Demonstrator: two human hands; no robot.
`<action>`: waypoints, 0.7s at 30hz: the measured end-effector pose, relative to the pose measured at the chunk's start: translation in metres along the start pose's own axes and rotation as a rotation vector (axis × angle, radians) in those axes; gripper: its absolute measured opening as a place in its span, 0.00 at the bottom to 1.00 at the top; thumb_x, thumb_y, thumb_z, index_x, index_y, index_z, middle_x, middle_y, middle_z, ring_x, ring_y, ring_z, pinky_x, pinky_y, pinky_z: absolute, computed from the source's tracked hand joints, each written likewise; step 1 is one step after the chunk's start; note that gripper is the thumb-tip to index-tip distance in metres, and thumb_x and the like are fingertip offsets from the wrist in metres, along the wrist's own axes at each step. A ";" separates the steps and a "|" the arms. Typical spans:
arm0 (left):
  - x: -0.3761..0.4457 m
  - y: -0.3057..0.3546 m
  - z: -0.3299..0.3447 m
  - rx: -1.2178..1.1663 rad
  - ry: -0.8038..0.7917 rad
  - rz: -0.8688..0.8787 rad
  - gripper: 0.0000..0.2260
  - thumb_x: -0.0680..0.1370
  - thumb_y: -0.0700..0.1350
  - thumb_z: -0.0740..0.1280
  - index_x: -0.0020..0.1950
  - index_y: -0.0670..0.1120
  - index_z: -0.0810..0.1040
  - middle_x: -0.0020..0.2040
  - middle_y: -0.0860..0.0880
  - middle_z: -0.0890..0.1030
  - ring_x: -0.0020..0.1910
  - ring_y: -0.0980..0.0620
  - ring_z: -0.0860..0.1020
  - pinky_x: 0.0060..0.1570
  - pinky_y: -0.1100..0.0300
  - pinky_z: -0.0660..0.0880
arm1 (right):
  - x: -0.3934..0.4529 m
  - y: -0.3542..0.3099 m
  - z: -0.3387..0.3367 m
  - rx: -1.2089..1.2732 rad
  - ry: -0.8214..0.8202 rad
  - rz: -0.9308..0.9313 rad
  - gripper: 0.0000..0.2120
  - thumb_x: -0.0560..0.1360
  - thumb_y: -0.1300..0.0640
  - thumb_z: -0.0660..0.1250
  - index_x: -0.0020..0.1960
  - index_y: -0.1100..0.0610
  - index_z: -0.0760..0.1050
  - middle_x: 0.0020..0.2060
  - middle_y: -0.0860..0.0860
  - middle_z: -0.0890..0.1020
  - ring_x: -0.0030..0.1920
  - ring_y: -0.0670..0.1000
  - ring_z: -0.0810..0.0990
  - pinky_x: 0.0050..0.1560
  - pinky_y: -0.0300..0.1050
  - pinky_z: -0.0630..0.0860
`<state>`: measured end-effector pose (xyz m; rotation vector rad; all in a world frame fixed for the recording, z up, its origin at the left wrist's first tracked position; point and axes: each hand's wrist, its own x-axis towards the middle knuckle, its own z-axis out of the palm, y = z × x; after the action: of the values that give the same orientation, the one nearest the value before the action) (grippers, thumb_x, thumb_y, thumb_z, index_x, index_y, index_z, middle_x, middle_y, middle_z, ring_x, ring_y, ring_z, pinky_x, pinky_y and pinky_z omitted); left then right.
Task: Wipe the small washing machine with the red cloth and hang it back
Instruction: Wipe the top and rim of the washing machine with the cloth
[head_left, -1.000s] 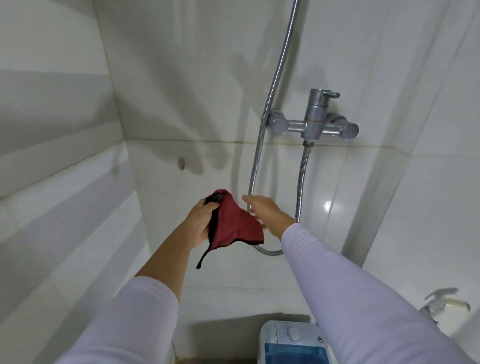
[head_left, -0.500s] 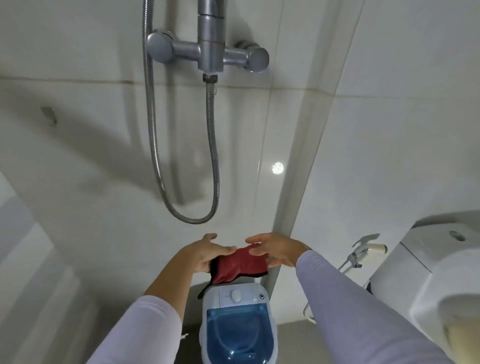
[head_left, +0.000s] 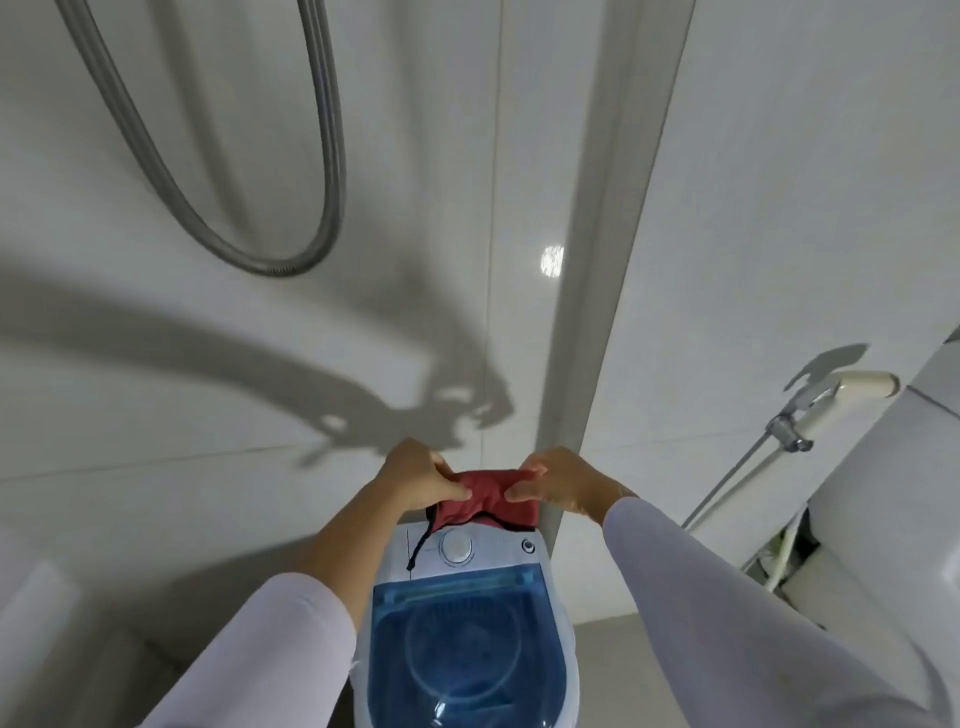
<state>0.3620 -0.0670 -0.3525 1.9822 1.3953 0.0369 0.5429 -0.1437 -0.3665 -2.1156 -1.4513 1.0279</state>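
Note:
The red cloth (head_left: 485, 496) is bunched between both hands, just above the back of the small washing machine. My left hand (head_left: 418, 475) pinches its left end and my right hand (head_left: 558, 480) pinches its right end. A thin black loop dangles from the cloth's left side over the control panel. The small washing machine (head_left: 558, 644) is white with a translucent blue lid and a round white dial, standing on the floor below my arms.
A metal shower hose (head_left: 270, 267) loops on the tiled wall at upper left. A bidet sprayer (head_left: 826, 405) hangs on the wall at right, beside a white toilet tank (head_left: 893, 499). The wall corner runs down just behind the machine.
The view has tilted down and both hands have dropped with the cloth, from beside the shower hose to just above the washer's back. The right hand now grips the cloth too.

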 end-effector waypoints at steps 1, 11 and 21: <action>0.008 -0.009 0.010 0.005 0.010 0.023 0.19 0.68 0.54 0.75 0.52 0.44 0.82 0.47 0.51 0.82 0.46 0.53 0.77 0.43 0.64 0.70 | 0.010 0.010 0.008 0.037 0.025 -0.010 0.17 0.67 0.51 0.71 0.49 0.62 0.78 0.44 0.54 0.79 0.46 0.54 0.77 0.49 0.46 0.72; 0.041 -0.056 0.104 -0.267 0.307 0.159 0.17 0.72 0.58 0.70 0.47 0.45 0.77 0.43 0.51 0.76 0.46 0.51 0.74 0.41 0.61 0.69 | 0.046 0.071 0.089 0.304 0.375 -0.164 0.06 0.72 0.58 0.65 0.44 0.60 0.71 0.34 0.50 0.74 0.36 0.50 0.73 0.35 0.40 0.69; -0.021 -0.043 0.136 -0.663 0.215 0.100 0.28 0.79 0.63 0.48 0.42 0.47 0.80 0.51 0.44 0.85 0.53 0.44 0.81 0.63 0.48 0.73 | -0.019 0.079 0.109 0.648 0.146 -0.145 0.29 0.71 0.33 0.60 0.57 0.57 0.76 0.52 0.59 0.83 0.49 0.59 0.83 0.53 0.52 0.80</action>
<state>0.3728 -0.1481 -0.4717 1.5090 1.2004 0.6858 0.5085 -0.2029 -0.4839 -1.5593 -1.0012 1.0766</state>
